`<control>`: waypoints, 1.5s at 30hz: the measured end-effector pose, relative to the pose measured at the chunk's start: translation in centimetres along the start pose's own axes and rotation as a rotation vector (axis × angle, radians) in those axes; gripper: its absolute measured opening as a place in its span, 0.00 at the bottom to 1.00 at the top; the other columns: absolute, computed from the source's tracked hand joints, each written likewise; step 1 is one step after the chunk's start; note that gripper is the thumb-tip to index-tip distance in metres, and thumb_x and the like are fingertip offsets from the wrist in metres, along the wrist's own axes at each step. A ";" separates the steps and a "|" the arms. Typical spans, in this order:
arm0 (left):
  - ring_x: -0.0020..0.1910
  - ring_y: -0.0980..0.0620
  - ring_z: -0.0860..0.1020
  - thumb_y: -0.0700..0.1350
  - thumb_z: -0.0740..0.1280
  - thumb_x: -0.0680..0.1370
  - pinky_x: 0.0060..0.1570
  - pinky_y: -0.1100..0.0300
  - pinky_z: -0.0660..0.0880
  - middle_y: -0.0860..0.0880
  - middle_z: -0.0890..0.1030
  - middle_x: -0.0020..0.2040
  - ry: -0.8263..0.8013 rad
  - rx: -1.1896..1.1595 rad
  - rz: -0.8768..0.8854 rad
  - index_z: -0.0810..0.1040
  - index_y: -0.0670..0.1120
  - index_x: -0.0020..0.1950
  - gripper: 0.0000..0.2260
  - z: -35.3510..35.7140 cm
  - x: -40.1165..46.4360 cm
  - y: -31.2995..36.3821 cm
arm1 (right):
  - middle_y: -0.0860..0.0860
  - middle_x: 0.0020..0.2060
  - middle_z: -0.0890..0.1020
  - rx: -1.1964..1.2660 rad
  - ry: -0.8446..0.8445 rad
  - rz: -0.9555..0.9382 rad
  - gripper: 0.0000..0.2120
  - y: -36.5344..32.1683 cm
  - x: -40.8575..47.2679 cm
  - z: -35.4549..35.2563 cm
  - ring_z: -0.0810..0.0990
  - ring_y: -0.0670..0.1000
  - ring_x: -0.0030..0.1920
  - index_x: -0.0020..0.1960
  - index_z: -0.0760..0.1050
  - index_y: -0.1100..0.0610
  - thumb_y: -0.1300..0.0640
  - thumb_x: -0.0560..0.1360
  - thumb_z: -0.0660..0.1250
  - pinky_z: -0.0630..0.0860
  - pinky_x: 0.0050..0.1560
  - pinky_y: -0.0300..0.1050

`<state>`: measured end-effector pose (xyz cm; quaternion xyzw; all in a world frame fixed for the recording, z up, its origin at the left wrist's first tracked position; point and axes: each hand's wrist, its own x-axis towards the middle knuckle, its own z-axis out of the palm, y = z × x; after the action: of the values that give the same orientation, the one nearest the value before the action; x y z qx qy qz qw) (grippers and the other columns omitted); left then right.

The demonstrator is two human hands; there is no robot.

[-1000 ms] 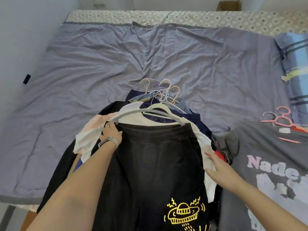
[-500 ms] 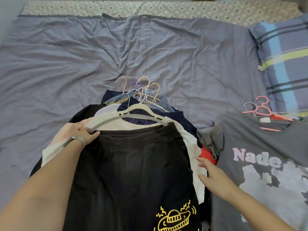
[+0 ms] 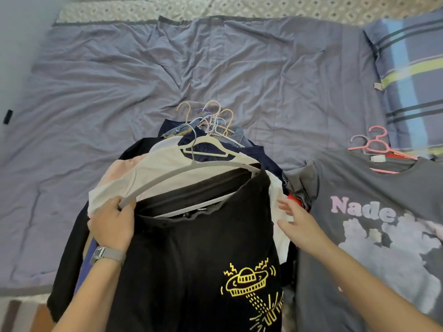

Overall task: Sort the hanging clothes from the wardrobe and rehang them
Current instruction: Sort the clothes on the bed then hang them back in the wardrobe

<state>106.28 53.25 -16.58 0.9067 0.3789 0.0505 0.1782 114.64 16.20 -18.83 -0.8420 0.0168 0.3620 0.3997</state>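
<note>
Head view: the grey hanger [image 3: 191, 172] is being gripped at its near end by the left hand [image 3: 112, 224], and the black garment [image 3: 203, 259], lying on the clothes pile [image 3: 148, 168] at the bed's [image 3: 119, 92] near edge, is being lifted unevenly. The right hand [image 3: 299, 226] is being held relaxed, grasping nothing, beside the pile. Slippage off the tilted hanger is being risked; snagging on the hooks [image 3: 208, 118] beneath is judged possible.

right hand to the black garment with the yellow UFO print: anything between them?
Nothing visible. The right hand, fingers straight, hovers at the black UFO-print garment's right edge, over white cloth. The left hand already grips the grey plastic hanger.
</note>
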 end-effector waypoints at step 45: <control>0.43 0.56 0.74 0.59 0.57 0.76 0.46 0.46 0.72 0.59 0.75 0.42 0.544 -0.162 -0.343 0.72 0.63 0.38 0.09 -29.0 -60.3 -4.6 | 0.48 0.37 0.78 -0.164 -0.053 -0.878 0.13 -1.5 -39.0 2.0 0.74 0.51 0.43 0.39 0.76 0.48 0.45 0.78 0.59 0.69 0.42 0.50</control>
<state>53.91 21.96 11.45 0.7661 0.5544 0.2898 0.1478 85.20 8.37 5.61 -0.7887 -0.3811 0.1798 0.4477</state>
